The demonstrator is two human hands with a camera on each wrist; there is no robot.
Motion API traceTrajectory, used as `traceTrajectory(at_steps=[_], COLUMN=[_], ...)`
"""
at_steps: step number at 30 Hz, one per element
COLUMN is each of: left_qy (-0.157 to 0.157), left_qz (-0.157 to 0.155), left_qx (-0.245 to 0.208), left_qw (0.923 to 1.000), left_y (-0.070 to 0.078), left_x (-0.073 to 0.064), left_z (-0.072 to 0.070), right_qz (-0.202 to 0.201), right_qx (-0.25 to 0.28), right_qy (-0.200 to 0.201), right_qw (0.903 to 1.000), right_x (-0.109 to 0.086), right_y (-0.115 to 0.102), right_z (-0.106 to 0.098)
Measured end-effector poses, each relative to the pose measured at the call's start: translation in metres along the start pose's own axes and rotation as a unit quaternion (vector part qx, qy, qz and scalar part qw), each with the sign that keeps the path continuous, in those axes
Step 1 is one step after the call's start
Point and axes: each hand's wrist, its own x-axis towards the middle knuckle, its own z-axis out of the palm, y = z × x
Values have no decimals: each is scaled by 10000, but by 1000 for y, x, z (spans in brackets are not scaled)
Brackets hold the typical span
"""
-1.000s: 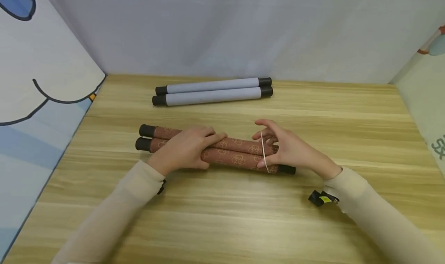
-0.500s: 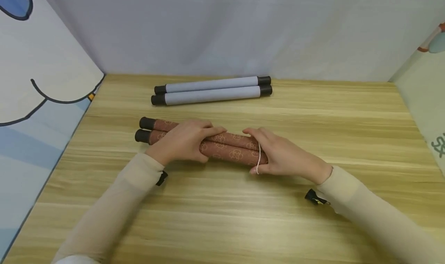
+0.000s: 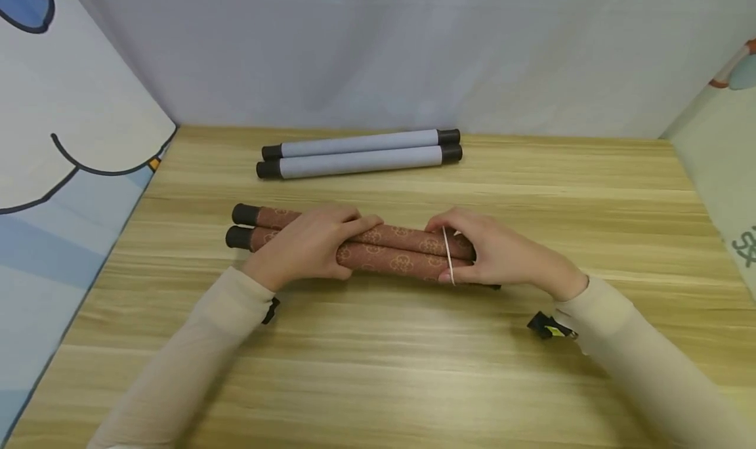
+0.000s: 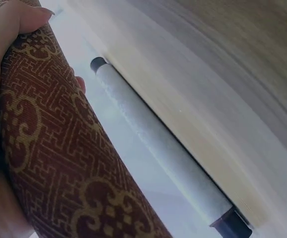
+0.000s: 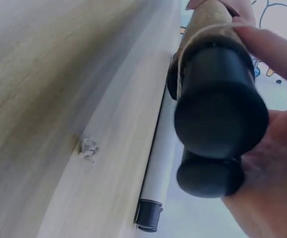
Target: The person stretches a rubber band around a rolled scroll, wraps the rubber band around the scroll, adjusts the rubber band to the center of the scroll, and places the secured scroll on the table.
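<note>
Two brown scrolls [image 3: 401, 262] with gold flower patterns and black end knobs [image 3: 239, 237] lie side by side, angled slightly down to the right. My left hand [image 3: 310, 245] grips both around their left half, its thumb lying across the top. A thin white elastic band [image 3: 449, 255] crosses the scrolls near their right end. With thumb and fingers my right hand [image 3: 502, 249] holds this band at the scrolls' sides. In the right wrist view the band [image 5: 188, 44] loops behind a black knob [image 5: 220, 119]. The right hand hides most of the right knobs in the head view.
Two pale grey scrolls [image 3: 360, 161] with black knobs lie together farther back on the wooden table [image 3: 378, 370]. A grey-white cloth wall [image 3: 413, 48] stands behind the table. A cartoon-printed panel [image 3: 71, 94] borders the left side, and a pale panel [image 3: 720, 160] the right.
My right hand moved left over the scroll ends, then back to the right, with the band. The brown scrolls shifted slightly up and left. My left hand keeps its grip.
</note>
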Motion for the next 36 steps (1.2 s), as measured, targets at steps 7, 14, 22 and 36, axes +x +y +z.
traceTrajectory(at_steps=[7, 14, 22, 36], left_qy=[47, -1, -187, 71], left_qz=[82, 178, 45, 43], left_qx=[-96, -240, -72, 9], left_qw=[9999, 9996, 9998, 10000], left_y=[-2, -3, 6, 5], left_x=[1, 7, 9, 8], left_z=[2, 5, 0, -1], right_qz=[26, 30, 334, 688], right_qx=[-161, -1465, -201, -1172], right_qy=[-402, -100, 345, -443], right_qw=[9991, 9891, 9986, 9897], right_x=[-4, -9, -6, -17], right_y=[-3, -10, -4, -10], right_z=[8, 29, 23, 13])
